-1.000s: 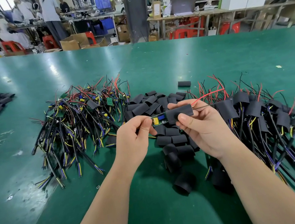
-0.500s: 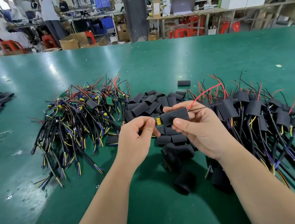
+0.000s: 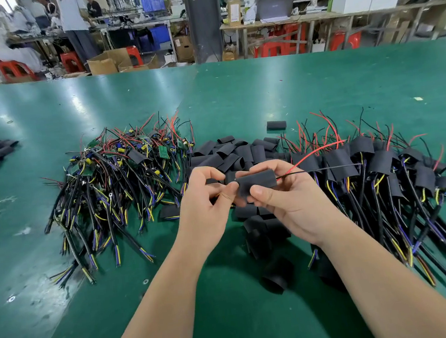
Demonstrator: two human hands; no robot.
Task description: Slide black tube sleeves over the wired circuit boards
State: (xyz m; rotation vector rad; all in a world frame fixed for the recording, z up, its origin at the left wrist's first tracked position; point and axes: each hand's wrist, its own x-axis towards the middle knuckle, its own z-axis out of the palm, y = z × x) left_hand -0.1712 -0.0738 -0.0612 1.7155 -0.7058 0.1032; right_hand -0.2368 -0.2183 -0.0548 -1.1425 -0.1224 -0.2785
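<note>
Above the green tabletop (image 3: 235, 97) the right hand (image 3: 290, 198) is gripping the black sleeve (image 3: 257, 182), the left hand (image 3: 205, 202) is pinching its cable, and a crooked pull is perhaps risking a snagged board.

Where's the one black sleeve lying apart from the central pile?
Head view: the lone sleeve lies on the green table just beyond the sleeve pile, slightly right of centre.

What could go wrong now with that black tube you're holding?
The thin red and black wires poking from the flat black tube sleeve could snag on the pile of sleeved boards beside the right hand. The left hand might push the hidden board too far, so it may peek out.
</note>
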